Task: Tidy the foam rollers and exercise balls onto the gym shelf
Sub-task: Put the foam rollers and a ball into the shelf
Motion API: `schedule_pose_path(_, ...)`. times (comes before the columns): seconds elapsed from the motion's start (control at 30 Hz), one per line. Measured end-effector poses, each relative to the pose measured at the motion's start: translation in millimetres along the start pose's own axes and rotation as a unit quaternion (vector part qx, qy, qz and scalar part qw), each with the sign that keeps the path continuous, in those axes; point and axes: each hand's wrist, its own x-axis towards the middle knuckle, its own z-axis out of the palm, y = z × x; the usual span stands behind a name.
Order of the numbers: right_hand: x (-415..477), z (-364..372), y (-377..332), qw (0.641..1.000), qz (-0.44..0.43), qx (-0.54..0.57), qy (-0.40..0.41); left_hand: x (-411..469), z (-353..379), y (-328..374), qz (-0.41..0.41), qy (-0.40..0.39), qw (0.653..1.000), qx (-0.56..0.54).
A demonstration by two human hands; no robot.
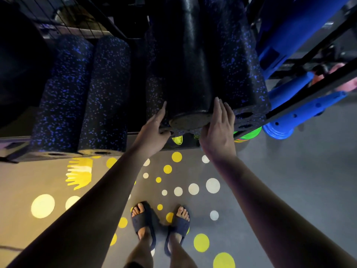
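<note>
View from above, looking down past two bare arms at a low gym shelf [13, 141].

Far left, two blue-speckled foam rollers [58, 93] lie side by side on the shelf, ends toward the viewer.

In the middle, a plain black roller [183, 64] rests on top of other speckled rollers, its round end facing out. The left hand [154, 130] lies at its left side, forefinger straight along the foam and the other fingers bent near the lower rim. Whether that grip hooks anything cannot be told. The right hand [218, 132] presses the roller's right side with straight fingers, an open grip.

The step in hand appears to be seating this roller. It probably wants even pressure from both palms and a straight push inward, settling it in the hollow between the rollers beneath so it does not roll off.

To the right, another speckled roller [241, 74] crowds it closely. Beyond a dark diagonal bar stand blue plastic pieces [289, 35], with green discs [249, 133] below the shelf. The spotted floor [289, 180] and two sandalled feet [160, 223] lie below.
</note>
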Motion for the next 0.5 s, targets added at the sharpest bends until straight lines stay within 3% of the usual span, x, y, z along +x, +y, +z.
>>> schedule_pose_path(0.5,1,4,7,0.998,-0.025,-0.005,0.051,-2,6,7,0.011,0.027,1.000,0.012)
